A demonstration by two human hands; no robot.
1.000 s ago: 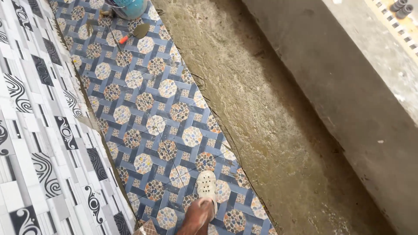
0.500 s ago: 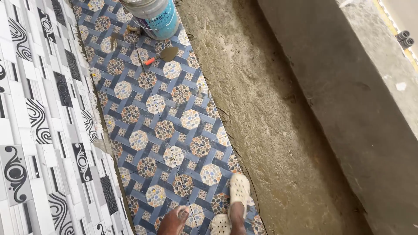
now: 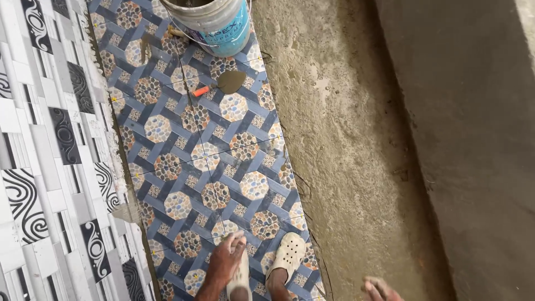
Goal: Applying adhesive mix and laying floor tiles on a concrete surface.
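Our left hand [image 3: 225, 262] hung open and empty, right hand [image 3: 380, 290] half-hidden, can't tell; trowel [image 3: 223, 85] parked handy beside the bucket [image 3: 214, 25].

We see our left hand [image 3: 225, 260] low in the frame, forearm coming up from the bottom edge, back of hand facing the cam, fingers loosely curled and pointing up-frame, nothing gripped. Our right hand [image 3: 380, 290] is only partly in view at the bottom edge, just fingertips/knuckles showing, smeared grey; can't tell if it's open or closed. The hands are well apart, left vs. right of our feet.
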